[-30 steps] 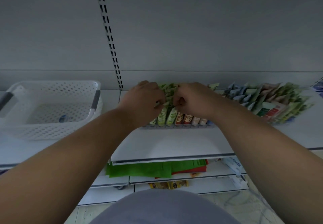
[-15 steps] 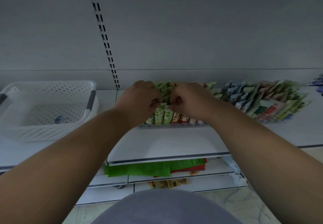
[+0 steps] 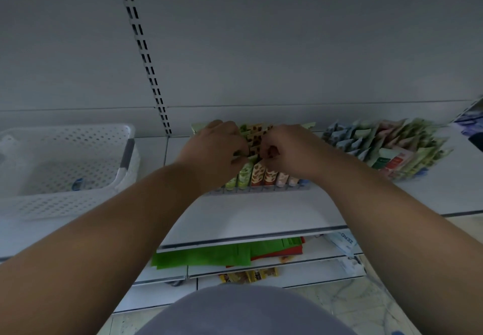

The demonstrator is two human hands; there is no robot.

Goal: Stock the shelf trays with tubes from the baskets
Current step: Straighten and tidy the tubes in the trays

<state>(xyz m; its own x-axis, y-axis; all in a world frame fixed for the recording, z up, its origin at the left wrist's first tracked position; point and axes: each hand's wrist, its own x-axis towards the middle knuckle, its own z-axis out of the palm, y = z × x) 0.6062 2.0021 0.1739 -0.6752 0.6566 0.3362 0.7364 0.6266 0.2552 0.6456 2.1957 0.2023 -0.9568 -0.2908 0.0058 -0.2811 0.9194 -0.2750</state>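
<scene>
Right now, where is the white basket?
In the head view the white basket sits at the far left on the same shelf as the tube tray, left of the left hand.

Beside the white perforated basket, green and brown-spotted tubes are showing; green and red sheets are lying below.
</scene>
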